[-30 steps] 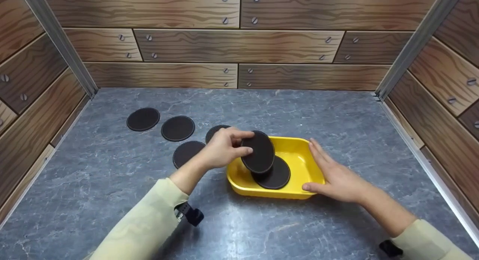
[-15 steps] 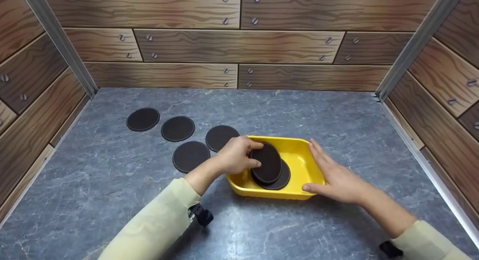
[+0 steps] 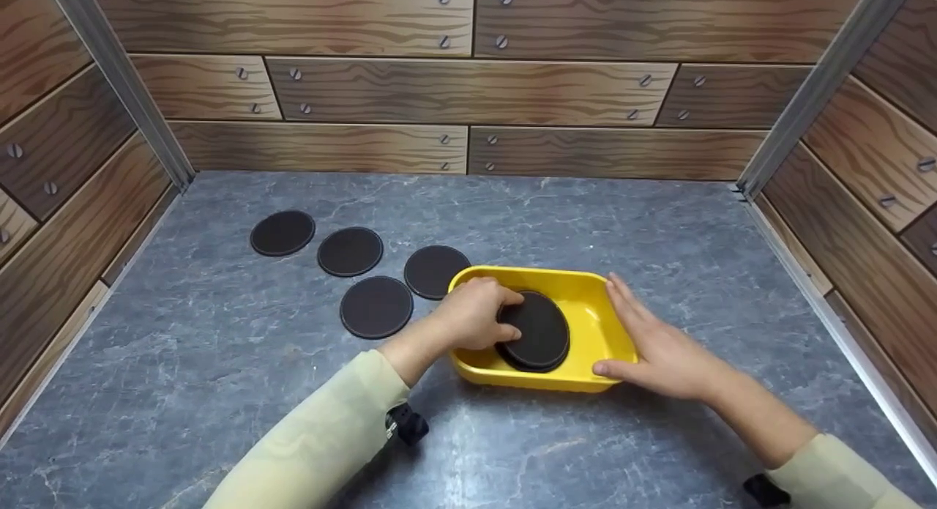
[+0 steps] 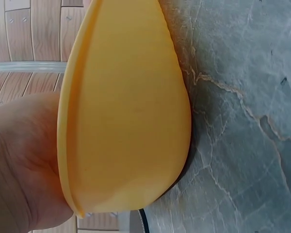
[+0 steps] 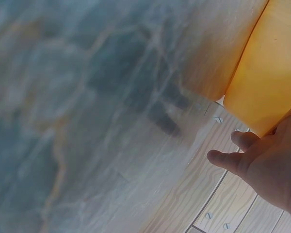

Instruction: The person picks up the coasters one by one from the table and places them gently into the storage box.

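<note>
Left hand [image 3: 472,318] pinching top black disc [image 3: 540,329] at its left edge; disc sits stacked inside yellow tray [image 3: 594,322]. Right hand [image 3: 662,354] spread, straight fingers against tray's right end. Four loose discs [image 3: 375,307] flat on marbled table [image 3: 183,362], left of tray.

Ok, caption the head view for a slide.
Left hand on a black disc in a yellow tray, right hand against its right end, four more discs outside.

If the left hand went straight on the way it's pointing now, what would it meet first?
Past the top black disc at its fingertips, the left hand would probably meet the right wall of the yellow tray, beside the right hand; depth is unclear.
</note>
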The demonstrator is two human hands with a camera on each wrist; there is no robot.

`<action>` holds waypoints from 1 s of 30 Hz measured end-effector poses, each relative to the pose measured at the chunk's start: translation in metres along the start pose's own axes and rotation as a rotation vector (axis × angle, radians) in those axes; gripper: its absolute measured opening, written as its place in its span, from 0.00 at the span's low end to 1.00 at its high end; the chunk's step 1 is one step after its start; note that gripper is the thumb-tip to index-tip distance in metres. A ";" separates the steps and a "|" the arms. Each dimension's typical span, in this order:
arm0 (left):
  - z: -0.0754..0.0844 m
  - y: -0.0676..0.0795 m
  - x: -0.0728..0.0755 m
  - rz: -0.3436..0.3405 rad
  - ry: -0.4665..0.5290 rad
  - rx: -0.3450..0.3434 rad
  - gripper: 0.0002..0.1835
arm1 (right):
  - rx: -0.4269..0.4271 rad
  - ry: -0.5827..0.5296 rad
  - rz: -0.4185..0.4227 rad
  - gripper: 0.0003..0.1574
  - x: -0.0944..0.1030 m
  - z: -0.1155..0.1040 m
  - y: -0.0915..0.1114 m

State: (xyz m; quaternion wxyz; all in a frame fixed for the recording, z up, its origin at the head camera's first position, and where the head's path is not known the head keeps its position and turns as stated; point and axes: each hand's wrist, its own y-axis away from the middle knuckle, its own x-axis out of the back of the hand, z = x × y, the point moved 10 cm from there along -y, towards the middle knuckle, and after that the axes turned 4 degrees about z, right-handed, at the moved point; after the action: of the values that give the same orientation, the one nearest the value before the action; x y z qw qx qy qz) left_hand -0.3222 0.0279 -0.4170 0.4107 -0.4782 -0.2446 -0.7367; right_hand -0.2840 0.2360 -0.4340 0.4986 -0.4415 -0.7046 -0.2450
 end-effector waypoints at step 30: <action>-0.134 0.072 0.161 0.597 0.388 0.106 0.16 | 0.008 -0.015 0.008 0.72 0.000 -0.001 -0.001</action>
State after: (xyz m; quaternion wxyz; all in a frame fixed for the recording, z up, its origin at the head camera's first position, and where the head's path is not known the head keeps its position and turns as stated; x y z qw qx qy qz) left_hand -0.3619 -0.1719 -0.3300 0.6709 -0.3578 -0.0494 -0.6476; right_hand -0.2844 0.2353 -0.4333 0.4959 -0.4441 -0.7076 -0.2369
